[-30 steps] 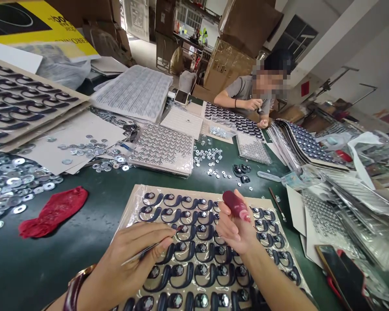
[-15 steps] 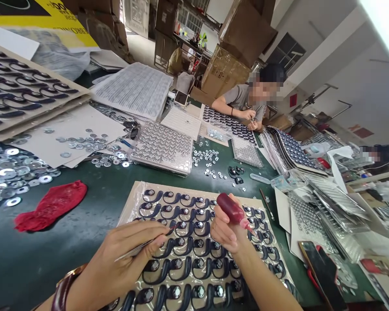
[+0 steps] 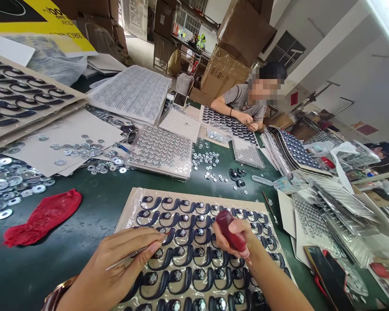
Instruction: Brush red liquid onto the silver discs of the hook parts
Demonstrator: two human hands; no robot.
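My left hand [image 3: 116,265] pinches thin metal tweezers [image 3: 126,258], their tip resting over the near board. My right hand [image 3: 236,242] grips a small dark red squeeze bottle [image 3: 230,230], nozzle pointing down toward the parts. Both hands hover over a cardboard sheet [image 3: 131,203] wrapped in clear film and covered with rows of dark hook-shaped pieces [image 3: 181,252], each carrying a shiny round stone.
A red cloth [image 3: 42,218] lies on the green table at left, beside loose silver discs [image 3: 9,183]. Trays of stones [image 3: 162,149] and stacked sheets [image 3: 330,207] crowd the back and right. A person [image 3: 246,101] works across the table. A dark phone [image 3: 330,274] lies at right.
My right hand has lowered with the red bottle toward the board, tipping the nozzle downward. The left hand keeps the tweezers and has slid slightly nearer. The view shifted a little.
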